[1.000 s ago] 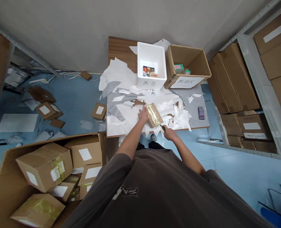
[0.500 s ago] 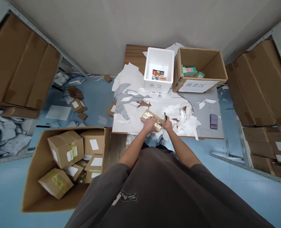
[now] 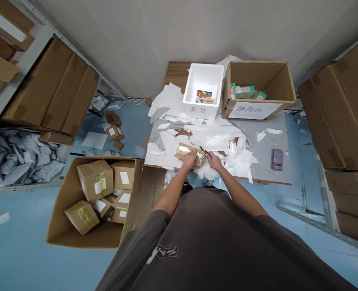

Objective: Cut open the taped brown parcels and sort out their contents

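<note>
A small cardboard box (image 3: 181, 150) wrapped in shiny clear tape lies near the front edge of the littered table. My left hand (image 3: 190, 159) grips it from above, fingers bent over its top. In my right hand (image 3: 214, 160) is a black and yellow utility knife (image 3: 203, 151), its front end over the box's right part, pointing up and left. Whether the blade touches the tape is too small to tell. Torn white paper (image 3: 194, 130) lies around and behind the box, with crumpled white scraps (image 3: 238, 155) to the right of my right hand.
At the table's back stand a white foam box (image 3: 203, 111) with small packs inside and a labelled carton (image 3: 259, 89) holding green boxes. A blurred purple item (image 3: 276, 159) lies on the right. A large carton (image 3: 56, 218) full of parcels stands left; loaded shelves (image 3: 24, 125) flank both sides.
The knife has gone from nearly upright to tilted left over the box. My left hand stays on the box, which now lies flatter. The view has shifted slightly left.
</note>
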`<state>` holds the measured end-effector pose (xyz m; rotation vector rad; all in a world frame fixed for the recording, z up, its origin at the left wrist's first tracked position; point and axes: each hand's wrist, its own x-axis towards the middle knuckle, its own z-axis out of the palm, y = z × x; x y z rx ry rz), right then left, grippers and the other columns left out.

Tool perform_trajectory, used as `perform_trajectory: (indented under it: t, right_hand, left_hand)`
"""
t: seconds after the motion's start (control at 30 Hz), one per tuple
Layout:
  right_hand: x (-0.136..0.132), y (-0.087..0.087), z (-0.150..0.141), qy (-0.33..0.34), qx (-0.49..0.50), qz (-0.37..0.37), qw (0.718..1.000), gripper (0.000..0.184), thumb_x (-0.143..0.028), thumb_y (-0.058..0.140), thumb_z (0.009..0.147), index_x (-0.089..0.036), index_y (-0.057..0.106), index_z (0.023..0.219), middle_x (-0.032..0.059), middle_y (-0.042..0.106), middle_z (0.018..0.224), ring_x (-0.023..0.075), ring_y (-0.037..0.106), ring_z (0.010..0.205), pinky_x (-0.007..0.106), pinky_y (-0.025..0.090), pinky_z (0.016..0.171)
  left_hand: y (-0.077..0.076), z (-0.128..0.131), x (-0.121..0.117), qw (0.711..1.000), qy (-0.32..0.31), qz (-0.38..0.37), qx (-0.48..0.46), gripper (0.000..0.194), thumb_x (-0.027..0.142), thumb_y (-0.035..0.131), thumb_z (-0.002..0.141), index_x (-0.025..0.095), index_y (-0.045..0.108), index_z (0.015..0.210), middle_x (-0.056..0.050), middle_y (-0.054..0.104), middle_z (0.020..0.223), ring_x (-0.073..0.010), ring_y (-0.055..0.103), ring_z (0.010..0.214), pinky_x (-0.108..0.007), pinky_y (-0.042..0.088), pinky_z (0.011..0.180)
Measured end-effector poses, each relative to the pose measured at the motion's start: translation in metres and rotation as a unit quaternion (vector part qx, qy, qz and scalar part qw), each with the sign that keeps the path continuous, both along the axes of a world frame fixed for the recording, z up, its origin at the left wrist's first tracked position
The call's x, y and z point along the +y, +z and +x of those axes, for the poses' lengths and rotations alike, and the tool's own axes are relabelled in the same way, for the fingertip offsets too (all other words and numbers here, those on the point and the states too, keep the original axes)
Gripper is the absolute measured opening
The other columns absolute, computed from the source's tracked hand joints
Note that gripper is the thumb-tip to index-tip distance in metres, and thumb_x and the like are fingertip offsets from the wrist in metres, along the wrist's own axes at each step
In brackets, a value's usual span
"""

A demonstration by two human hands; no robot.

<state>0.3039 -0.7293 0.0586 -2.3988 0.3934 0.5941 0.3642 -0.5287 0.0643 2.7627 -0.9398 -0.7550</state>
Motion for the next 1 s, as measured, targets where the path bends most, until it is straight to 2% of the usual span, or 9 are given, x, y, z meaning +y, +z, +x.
perform_trajectory:
  t: [0.1, 0.2, 0.3, 0.4, 0.53, 0.73, 0.87, 1.0]
  right_hand:
    - [-0.02, 0.003, -0.012, 0.078, 0.077, 0.032, 0.994, 0.039, -0.045, 0.039, 0.115, -0.025, 0.065, 0.135, 0.0049, 0.08, 0.105, 0.0232, 0.075, 0.09, 0.027, 0.049, 0.081]
    - [-0.031, 0.003, -0.012, 0.102, 0.117, -0.003, 0.988, 0.036, -0.043, 0.042, 0.114, -0.025, 0.068, 0.133, 0.0063, 0.079, 0.116, 0.0235, 0.074, 0.097, 0.027, 0.048, 0.081]
    - [-0.03, 0.003, -0.009, 0.113, 0.095, -0.059, 0.987, 0.044, -0.052, 0.042, 0.114, -0.023, 0.071, 0.13, 0.012, 0.077, 0.126, 0.0277, 0.071, 0.111, 0.03, 0.048, 0.085]
    - [-0.024, 0.004, -0.01, 0.118, 0.094, -0.083, 0.985, 0.053, -0.057, 0.037, 0.114, -0.02, 0.072, 0.127, 0.0158, 0.077, 0.126, 0.029, 0.071, 0.113, 0.031, 0.047, 0.086]
    - [-0.023, 0.005, -0.014, 0.132, 0.109, -0.082, 0.982, 0.057, -0.058, 0.033, 0.115, -0.018, 0.072, 0.124, 0.0165, 0.077, 0.123, 0.0294, 0.071, 0.114, 0.03, 0.046, 0.084]
    - [-0.018, -0.001, -0.025, 0.14, 0.122, -0.048, 0.981, 0.052, -0.056, 0.038, 0.115, -0.019, 0.075, 0.116, 0.0147, 0.078, 0.119, 0.0274, 0.072, 0.111, 0.028, 0.045, 0.082]
    - [-0.009, -0.005, -0.045, 0.104, 0.123, -0.05, 0.986, 0.052, -0.055, 0.037, 0.115, -0.021, 0.075, 0.117, 0.0133, 0.079, 0.116, 0.0274, 0.073, 0.112, 0.027, 0.045, 0.08]
    - [-0.017, 0.002, -0.064, 0.03, 0.123, -0.043, 0.991, 0.051, -0.057, 0.036, 0.114, -0.024, 0.075, 0.119, 0.0109, 0.08, 0.113, 0.0278, 0.074, 0.11, 0.028, 0.047, 0.081]
  left_hand:
    - [0.004, 0.006, -0.004, 1.0, 0.005, -0.006, 0.006, 0.064, 0.017, 0.092, 0.073, 0.023, 0.066, 0.131, -0.015, 0.044, 0.172, -0.0345, 0.043, 0.158, -0.047, 0.042, 0.126]
    - [0.006, 0.01, -0.005, 1.0, 0.004, -0.011, 0.006, 0.06, 0.018, 0.093, 0.072, 0.023, 0.067, 0.126, -0.015, 0.043, 0.172, -0.0354, 0.045, 0.157, -0.045, 0.046, 0.122]
    - [0.005, 0.012, -0.004, 1.0, -0.002, -0.015, 0.013, 0.064, 0.019, 0.095, 0.07, 0.023, 0.067, 0.127, -0.015, 0.043, 0.172, -0.0359, 0.046, 0.156, -0.045, 0.048, 0.12]
    - [0.004, 0.013, -0.005, 1.0, 0.008, -0.004, 0.023, 0.066, 0.019, 0.095, 0.069, 0.025, 0.067, 0.128, -0.013, 0.041, 0.174, -0.0361, 0.049, 0.154, -0.045, 0.05, 0.118]
    - [0.004, 0.016, -0.006, 0.999, 0.015, 0.008, 0.038, 0.072, 0.018, 0.096, 0.067, 0.028, 0.067, 0.132, -0.01, 0.039, 0.175, -0.0375, 0.044, 0.157, -0.046, 0.049, 0.119]
    - [0.0, 0.019, -0.007, 0.999, 0.015, -0.005, 0.049, 0.077, 0.019, 0.098, 0.067, 0.027, 0.066, 0.136, -0.013, 0.037, 0.176, -0.0381, 0.043, 0.158, -0.046, 0.048, 0.119]
    - [-0.005, 0.021, -0.002, 0.998, 0.004, -0.005, 0.063, 0.082, 0.022, 0.097, 0.071, 0.027, 0.061, 0.144, -0.014, 0.035, 0.176, -0.0363, 0.042, 0.159, -0.045, 0.046, 0.121]
    - [-0.008, 0.032, 0.009, 0.998, 0.017, -0.032, 0.049, 0.084, 0.042, 0.085, 0.088, 0.03, 0.046, 0.161, -0.012, 0.04, 0.175, -0.0349, 0.036, 0.162, -0.047, 0.041, 0.125]
